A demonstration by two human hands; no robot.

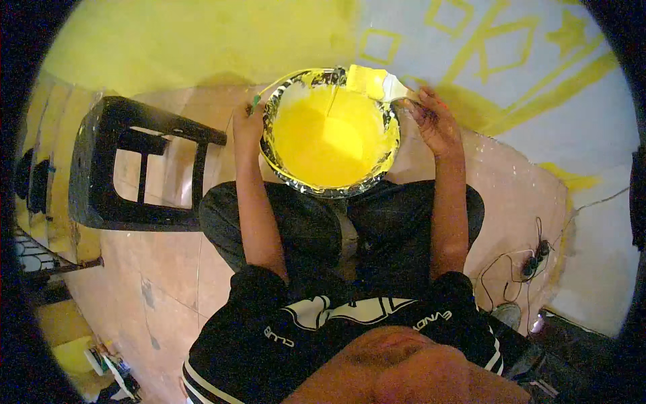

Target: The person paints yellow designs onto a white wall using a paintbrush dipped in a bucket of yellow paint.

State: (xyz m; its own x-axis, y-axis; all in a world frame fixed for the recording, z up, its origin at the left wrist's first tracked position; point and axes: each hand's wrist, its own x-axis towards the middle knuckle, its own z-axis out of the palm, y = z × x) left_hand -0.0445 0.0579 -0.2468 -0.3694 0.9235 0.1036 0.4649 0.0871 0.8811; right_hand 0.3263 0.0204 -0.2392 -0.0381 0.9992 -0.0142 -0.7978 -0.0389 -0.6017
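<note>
A round bucket (270, 149) of bright yellow paint (303, 145) stands between my bent legs, its dark rim smeared with yellow. At its left side my left hand (248, 122) is closed on the bucket's edge, next to the end of the yellow-coated handle (282, 79); a small green bit shows by the fingers, which are partly hidden. My right hand (436, 124) grips a wide paintbrush (397, 89) by its pale handle. The brush's yellow-loaded bristles lie over the far right of the rim. A thin string of paint appears to hang near the far rim.
A black plastic stool (94, 165) lies on the tiled floor to my left. Ahead rises a wall (202, 40), yellow at left, with yellow shapes on pale paint at right. Cables with a dark plug block (535, 261) lie at the right.
</note>
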